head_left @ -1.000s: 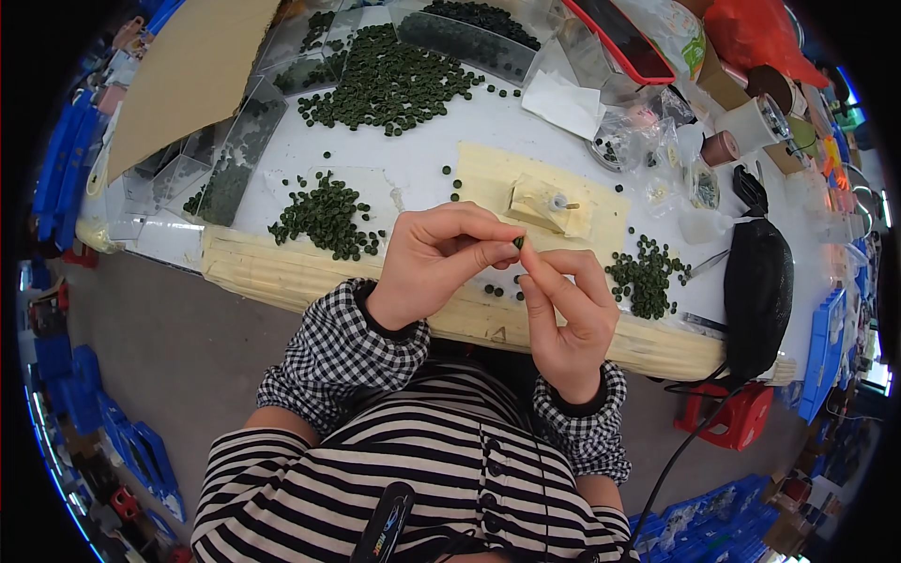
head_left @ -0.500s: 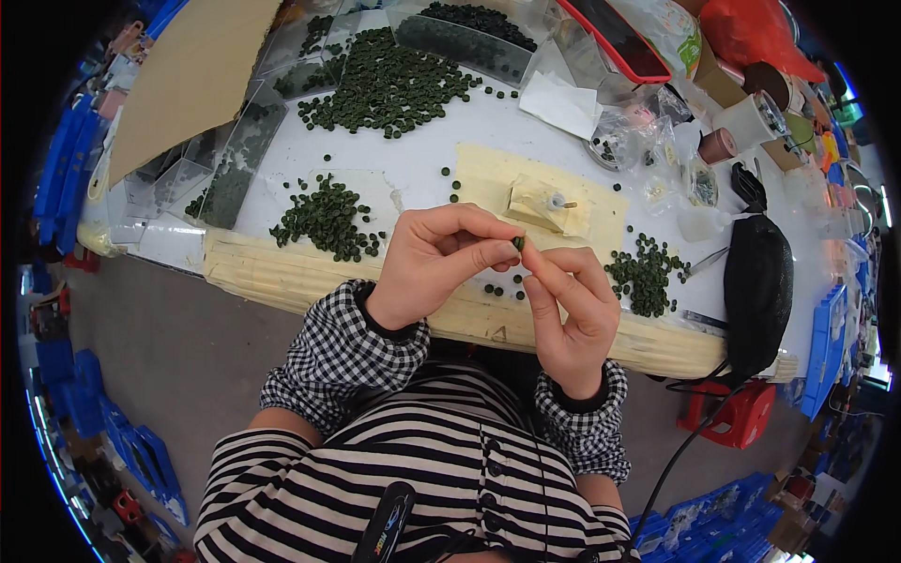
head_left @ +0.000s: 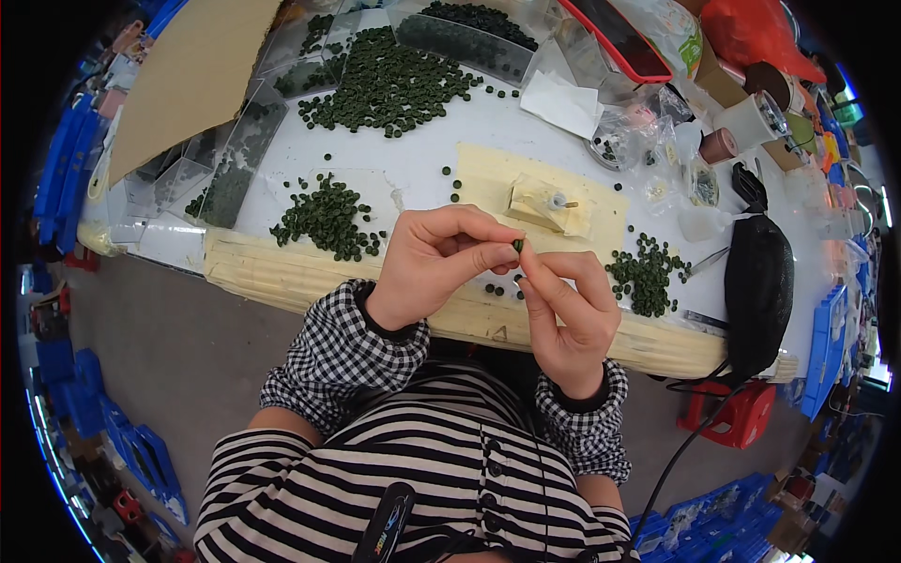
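Note:
Between thumb and index finger, my left hand [head_left: 434, 263] pinches a small dark green disc [head_left: 518, 245]. The fingertips of my right hand [head_left: 570, 314] press together against the disc's right side; whether they grip anything thin is too small to see. Just beyond my hands, a tape-wrapped block [head_left: 549, 205] with a small tube and peg on top rests on a cream taped sheet [head_left: 479, 169]. A pile of green discs [head_left: 324, 218] lies left of my hands, and a smaller pile [head_left: 648, 277] lies to the right. A few loose discs lie under my hands.
A large heap of green discs [head_left: 385, 89] spreads at the back, beside clear plastic trays [head_left: 246, 155] and a cardboard sheet [head_left: 188, 75]. At right are tweezers [head_left: 706, 263], a black pouch [head_left: 758, 291], thread spools [head_left: 718, 145] and a red-cased phone [head_left: 624, 42]. Padded tape covers the table's front edge [head_left: 282, 272].
Almost nothing differs. My right hand has shifted very slightly at the fingertips, while my left hand keeps its pinch on the disc in the same place.

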Motion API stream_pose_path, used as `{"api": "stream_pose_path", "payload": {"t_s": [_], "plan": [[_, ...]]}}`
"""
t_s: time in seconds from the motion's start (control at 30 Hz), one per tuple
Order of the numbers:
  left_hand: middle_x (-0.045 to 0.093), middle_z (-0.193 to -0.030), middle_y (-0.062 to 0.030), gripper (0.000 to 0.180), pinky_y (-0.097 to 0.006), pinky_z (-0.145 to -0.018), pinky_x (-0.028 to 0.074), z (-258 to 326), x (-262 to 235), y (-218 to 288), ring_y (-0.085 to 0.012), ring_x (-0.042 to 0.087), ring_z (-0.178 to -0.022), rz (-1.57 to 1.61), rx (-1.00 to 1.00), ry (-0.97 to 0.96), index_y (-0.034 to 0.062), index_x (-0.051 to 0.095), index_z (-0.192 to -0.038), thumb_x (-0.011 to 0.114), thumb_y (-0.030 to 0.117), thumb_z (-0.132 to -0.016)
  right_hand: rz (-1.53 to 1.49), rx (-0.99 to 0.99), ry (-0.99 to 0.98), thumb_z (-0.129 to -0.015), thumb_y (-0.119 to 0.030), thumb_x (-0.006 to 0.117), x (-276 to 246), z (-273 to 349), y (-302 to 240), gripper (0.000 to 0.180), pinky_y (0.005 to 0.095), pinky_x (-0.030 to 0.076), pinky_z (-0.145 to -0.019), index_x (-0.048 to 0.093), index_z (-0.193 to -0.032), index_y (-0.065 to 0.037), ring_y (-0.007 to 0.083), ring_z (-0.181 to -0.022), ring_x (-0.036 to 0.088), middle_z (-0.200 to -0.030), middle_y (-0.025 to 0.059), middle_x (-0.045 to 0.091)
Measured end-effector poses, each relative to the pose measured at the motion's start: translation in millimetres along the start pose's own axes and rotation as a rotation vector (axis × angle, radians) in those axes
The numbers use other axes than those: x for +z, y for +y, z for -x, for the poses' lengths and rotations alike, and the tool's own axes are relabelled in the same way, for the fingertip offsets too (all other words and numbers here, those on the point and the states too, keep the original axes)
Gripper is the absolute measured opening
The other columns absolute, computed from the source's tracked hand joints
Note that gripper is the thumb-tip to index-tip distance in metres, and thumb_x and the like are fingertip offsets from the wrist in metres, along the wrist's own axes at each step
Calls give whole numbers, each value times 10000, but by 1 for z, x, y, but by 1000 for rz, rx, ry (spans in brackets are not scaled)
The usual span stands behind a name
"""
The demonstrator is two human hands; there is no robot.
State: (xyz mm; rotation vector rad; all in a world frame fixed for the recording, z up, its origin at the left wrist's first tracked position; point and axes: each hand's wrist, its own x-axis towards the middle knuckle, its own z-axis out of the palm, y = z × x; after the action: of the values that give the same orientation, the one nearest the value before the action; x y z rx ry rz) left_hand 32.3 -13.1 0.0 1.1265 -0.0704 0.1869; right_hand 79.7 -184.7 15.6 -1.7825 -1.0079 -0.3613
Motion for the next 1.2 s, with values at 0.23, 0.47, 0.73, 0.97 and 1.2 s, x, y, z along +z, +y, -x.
{"api": "stream_pose_path", "payload": {"t_s": [0.23,0.47,0.73,0.97,1.2], "plan": [[705,-925,-102,173,-241,-750,559,0,1,7,-130,669,-812,-117,-21,35,-33,695,-1048,673,-21,-877,66,-14,-20,-744,49,724,0,1,2,397,301,450,-620,711,-1130,-41,211,-730,564,-871,67,635],[686,-887,-113,208,-257,-670,543,-9,-20,15,-167,671,-746,-1140,67,124,-3,686,-1035,663,-52,-834,103,175,85,-802,55,700,-11,9,6,344,281,464,-637,698,-1141,-8,191,-731,562,-881,94,609],[610,-889,-114,122,-359,-681,508,5,-6,31,-288,619,-740,-1034,1,-120,13,664,-947,678,38,-828,158,189,128,-833,49,682,-21,6,7,257,262,457,-630,711,-1084,0,170,-713,571,-873,92,620],[588,-837,-88,130,-356,-662,496,22,0,17,-265,601,-758,-1084,43,-270,22,671,-929,704,61,-809,261,239,138,-828,-9,698,-22,-21,22,182,296,481,-658,675,-1008,2,198,-737,582,-885,106,630],[579,-830,-100,87,-382,-683,497,23,-1,14,-305,595,-775,-1090,60,-217,27,652,-891,678,53,-812,247,217,51,-814,-26,719,-14,-29,32,171,306,481,-681,694,-983,-22,218,-767,590,-885,99,617]]}}
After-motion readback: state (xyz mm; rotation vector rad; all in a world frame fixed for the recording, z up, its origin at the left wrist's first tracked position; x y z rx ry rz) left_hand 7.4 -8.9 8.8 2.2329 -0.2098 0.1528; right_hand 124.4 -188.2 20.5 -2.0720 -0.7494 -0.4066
